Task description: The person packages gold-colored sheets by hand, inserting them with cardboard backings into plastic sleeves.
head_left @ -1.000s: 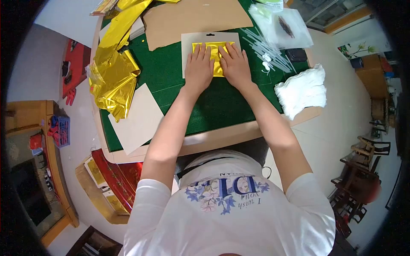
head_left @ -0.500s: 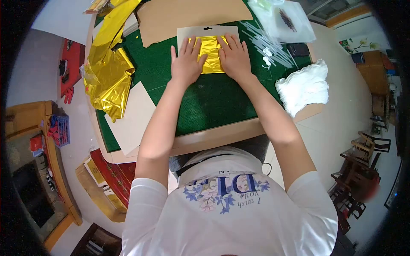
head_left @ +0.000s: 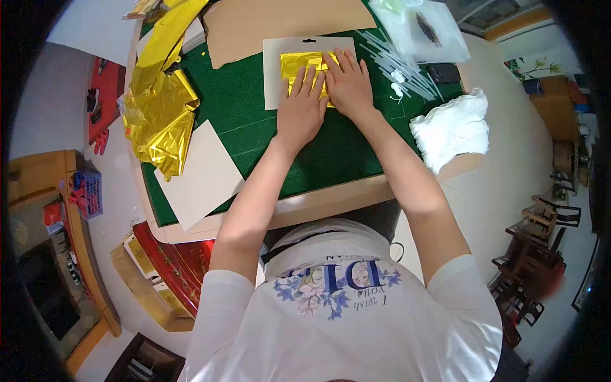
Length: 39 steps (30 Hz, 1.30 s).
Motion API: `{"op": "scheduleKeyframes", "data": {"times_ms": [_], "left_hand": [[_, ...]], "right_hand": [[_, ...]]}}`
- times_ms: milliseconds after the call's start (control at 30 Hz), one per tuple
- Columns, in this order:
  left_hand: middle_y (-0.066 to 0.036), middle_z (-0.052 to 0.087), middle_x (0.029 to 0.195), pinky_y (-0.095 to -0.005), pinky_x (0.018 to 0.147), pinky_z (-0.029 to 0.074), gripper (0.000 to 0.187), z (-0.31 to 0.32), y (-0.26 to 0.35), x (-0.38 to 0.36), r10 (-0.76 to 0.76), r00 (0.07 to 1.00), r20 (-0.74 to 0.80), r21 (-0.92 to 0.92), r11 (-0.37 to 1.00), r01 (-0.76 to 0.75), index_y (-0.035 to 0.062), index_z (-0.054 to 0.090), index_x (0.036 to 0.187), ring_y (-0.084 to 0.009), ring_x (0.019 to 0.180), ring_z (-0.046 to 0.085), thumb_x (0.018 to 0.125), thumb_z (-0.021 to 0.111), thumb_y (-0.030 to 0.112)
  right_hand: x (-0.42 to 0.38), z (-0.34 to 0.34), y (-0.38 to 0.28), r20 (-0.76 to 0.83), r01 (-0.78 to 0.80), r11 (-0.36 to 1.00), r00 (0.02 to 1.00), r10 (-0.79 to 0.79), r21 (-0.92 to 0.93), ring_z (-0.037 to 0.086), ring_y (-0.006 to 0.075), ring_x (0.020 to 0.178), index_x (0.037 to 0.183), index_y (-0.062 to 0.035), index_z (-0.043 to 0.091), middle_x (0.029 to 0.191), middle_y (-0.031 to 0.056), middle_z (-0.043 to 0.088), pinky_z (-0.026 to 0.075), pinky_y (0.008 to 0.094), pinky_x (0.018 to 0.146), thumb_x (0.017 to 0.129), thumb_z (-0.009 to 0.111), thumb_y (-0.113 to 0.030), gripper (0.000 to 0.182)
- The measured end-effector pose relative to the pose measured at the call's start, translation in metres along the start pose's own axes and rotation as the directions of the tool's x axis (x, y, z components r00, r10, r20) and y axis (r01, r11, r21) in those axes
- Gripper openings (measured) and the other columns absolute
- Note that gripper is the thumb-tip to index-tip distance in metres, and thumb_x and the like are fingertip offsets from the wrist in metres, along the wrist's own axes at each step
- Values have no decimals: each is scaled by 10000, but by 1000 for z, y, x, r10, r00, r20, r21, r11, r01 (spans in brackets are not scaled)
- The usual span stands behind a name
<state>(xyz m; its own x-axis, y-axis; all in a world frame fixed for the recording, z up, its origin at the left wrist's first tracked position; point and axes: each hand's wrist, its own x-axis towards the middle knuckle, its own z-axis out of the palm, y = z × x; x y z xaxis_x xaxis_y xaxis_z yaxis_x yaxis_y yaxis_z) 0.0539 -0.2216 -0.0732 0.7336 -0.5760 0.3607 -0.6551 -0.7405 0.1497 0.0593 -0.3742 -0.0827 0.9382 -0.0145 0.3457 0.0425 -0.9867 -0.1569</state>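
A beige card (head_left: 272,79) with a black-edged slot at its top lies on the green table covering. On it rests a piece of gold foil (head_left: 294,59), wrinkled and shiny. My left hand (head_left: 301,111) lies flat over the lower left of the foil, fingers stretched out. My right hand (head_left: 349,86) is spread flat on the foil's right side and the card, its fingers apart. Both hands lie close together, with the left fingertips lower than the right ones. Part of the foil is hidden beneath them.
Crumpled gold foil (head_left: 162,114) hangs along the table's left side, above another beige card (head_left: 200,175). Brown board (head_left: 280,22) lies at the back. To the right are clear sticks (head_left: 401,67), a black case (head_left: 444,74) and white cloth (head_left: 452,130).
My left hand has moved right and toward me, uncovering the left part of the foil and card. My right hand has stayed nearly in place.
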Motion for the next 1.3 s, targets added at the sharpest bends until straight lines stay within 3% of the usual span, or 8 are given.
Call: {"op": "scheduleKeyframes", "data": {"times_ms": [400, 667, 767, 933, 1000, 1067, 1200, 1300], "left_hand": [[-121, 416, 1476, -516, 1136, 242, 489, -1, 1, -2, -28, 1000, 2, -10, 1000, 28, 93, 454, 1407, -271, 1398, 343, 978, 445, 328], [-123, 409, 1480, -521, 1128, 258, 484, -4, 2, -2, -28, 1000, 9, -20, 999, 28, 98, 435, 1416, -283, 1399, 342, 985, 449, 318], [-123, 408, 1480, -523, 1130, 256, 485, -2, 2, -2, -27, 1000, 14, -34, 999, 28, 95, 433, 1416, -287, 1397, 342, 986, 446, 319], [-125, 413, 1474, -523, 1134, 253, 490, -5, 2, -2, -33, 999, 27, -46, 998, 34, 93, 437, 1414, -285, 1396, 344, 979, 449, 317], [-127, 416, 1471, -522, 1138, 250, 496, -5, 2, -1, -34, 999, 21, -50, 998, 35, 90, 441, 1412, -280, 1397, 344, 970, 457, 315], [-120, 414, 1475, -519, 1133, 259, 476, -6, 2, -1, -39, 999, 20, -53, 998, 40, 106, 438, 1413, -282, 1393, 349, 989, 438, 321], [-113, 411, 1478, -513, 1135, 258, 476, -4, 2, -1, -50, 998, 25, -55, 997, 51, 108, 437, 1414, -276, 1393, 349, 989, 436, 323], [-107, 407, 1482, -509, 1139, 253, 479, -3, 2, -3, -59, 998, 31, -54, 997, 61, 110, 440, 1414, -271, 1395, 346, 988, 436, 330]], "right_hand": [[78, -7, 53, -92, -7, 998, 996, 12, 62, 545, 325, 1115, 1124, -111, 623, 1159, 93, 608, 464, 423, 927, 884, 583, -222, 268], [133, 4, 80, 395, -100, 969, 919, 2, 228, 642, 263, 722, 870, -60, 658, 783, 112, 669, 506, 364, 674, 793, 674, -266, 220], [148, 4, 89, 335, -36, 931, 937, -95, 364, 616, 270, 695, 851, -48, 647, 767, 110, 658, 487, 379, 656, 803, 670, -252, 211], [162, -63, 94, -297, 153, 953, 952, -71, 260, 579, 202, 651, 852, -13, 638, 688, 48, 610, 467, 338, 641, 862, 647, -184, 171], [157, -83, 106, -378, -16, 891, 902, 209, 454, 609, 340, 874, 978, -12, 634, 933, 189, 633, 484, 396, 790, 850, 639, -222, 247], [142, -120, 116, -555, 191, 801, 807, 201, 568, 542, 123, 622, 880, -27, 651, 663, -8, 566, 435, 283, 579, 916, 622, -198, 177], [41, -169, 78, 151, -315, 419, 913, 380, 851, 414, 28, 479, 882, -94, 581, 605, -31, 510, 291, 198, 437, 932, 624, -211, 135], [-36, -180, 50, 347, -499, 292, 827, 443, 816, 390, 52, 414, 833, -100, 514, 561, -26, 484, 274, 207, 392, 937, 588, -175, 147]]}}
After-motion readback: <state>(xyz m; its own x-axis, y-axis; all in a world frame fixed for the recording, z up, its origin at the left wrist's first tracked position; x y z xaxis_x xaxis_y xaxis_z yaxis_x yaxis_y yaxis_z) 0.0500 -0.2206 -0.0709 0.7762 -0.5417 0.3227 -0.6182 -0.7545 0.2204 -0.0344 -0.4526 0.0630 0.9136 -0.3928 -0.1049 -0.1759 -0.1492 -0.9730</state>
